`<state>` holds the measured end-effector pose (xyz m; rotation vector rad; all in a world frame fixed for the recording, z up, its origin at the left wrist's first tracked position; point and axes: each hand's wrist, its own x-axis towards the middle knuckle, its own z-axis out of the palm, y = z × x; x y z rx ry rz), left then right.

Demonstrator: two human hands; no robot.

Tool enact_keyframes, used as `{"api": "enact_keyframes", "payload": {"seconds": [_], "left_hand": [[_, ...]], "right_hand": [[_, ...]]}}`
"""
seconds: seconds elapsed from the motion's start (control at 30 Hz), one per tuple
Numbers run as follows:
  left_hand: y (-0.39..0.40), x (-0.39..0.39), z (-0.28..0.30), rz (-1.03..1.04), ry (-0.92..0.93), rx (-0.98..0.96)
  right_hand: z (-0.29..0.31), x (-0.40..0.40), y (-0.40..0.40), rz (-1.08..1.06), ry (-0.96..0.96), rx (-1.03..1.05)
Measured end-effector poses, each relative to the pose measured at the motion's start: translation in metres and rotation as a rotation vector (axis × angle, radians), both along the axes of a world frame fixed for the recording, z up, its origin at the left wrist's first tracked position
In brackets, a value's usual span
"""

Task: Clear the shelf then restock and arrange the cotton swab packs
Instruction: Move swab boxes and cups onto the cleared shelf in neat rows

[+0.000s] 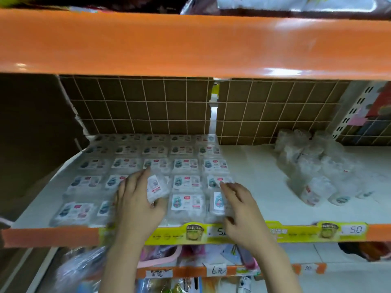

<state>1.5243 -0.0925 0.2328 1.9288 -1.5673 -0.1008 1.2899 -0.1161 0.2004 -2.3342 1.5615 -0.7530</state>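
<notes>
Clear cotton swab packs [185,164] with white and teal labels lie flat in neat rows on the left half of the white shelf [254,176]. My left hand [137,199] grips one tilted pack [157,188] above the front rows. My right hand [239,210] rests its fingers on a pack turned sideways [218,203] at the right end of the front row. A loose heap of unsorted packs [313,166] sits on the right side of the same shelf.
An orange shelf beam [190,45] hangs low overhead. A wire grid backed by cardboard [148,106] closes the rear. A yellow-green price strip [296,231] runs along the front edge. Lower shelves hold mixed goods [160,256]. White shelf surface shows between the rows and the heap.
</notes>
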Motion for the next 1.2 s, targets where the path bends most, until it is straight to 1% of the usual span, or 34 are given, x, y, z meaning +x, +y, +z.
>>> {"api": "enact_keyframes", "payload": {"seconds": [0.17, 0.27, 0.4, 0.47, 0.6, 0.67, 0.8, 0.93, 1.07, 1.2], "left_hand": [[0.001, 0.01, -0.001, -0.036, 0.013, -0.035], [0.002, 0.016, -0.005, -0.058, 0.024, -0.015], [0.006, 0.027, -0.009, -0.105, 0.013, 0.049], [0.008, 0.036, -0.009, -0.112, 0.012, 0.075], [0.014, 0.048, -0.009, -0.111, -0.007, 0.063], [0.016, 0.051, -0.012, -0.128, -0.027, 0.066], [0.02, 0.046, -0.013, -0.244, -0.005, 0.106], [0.017, 0.038, -0.015, -0.33, -0.025, 0.138], [0.011, 0.031, -0.024, -0.335, -0.105, 0.192], [0.009, 0.033, -0.029, -0.348, -0.054, 0.179]], "right_hand": [[-0.008, 0.011, 0.002, -0.015, 0.044, 0.064], [-0.003, 0.01, 0.006, -0.022, 0.079, 0.113], [0.006, 0.011, 0.005, -0.039, -0.008, 0.096], [0.01, 0.018, -0.002, -0.059, -0.014, 0.076], [0.018, 0.05, -0.023, -0.113, 0.039, 0.023], [0.018, 0.067, -0.032, -0.123, 0.104, 0.02], [0.01, 0.084, -0.037, -0.141, 0.229, 0.038], [0.007, 0.084, -0.037, -0.156, 0.247, 0.029], [0.007, 0.085, -0.037, -0.156, 0.251, 0.037], [0.008, 0.084, -0.035, -0.154, 0.241, 0.045]]}}
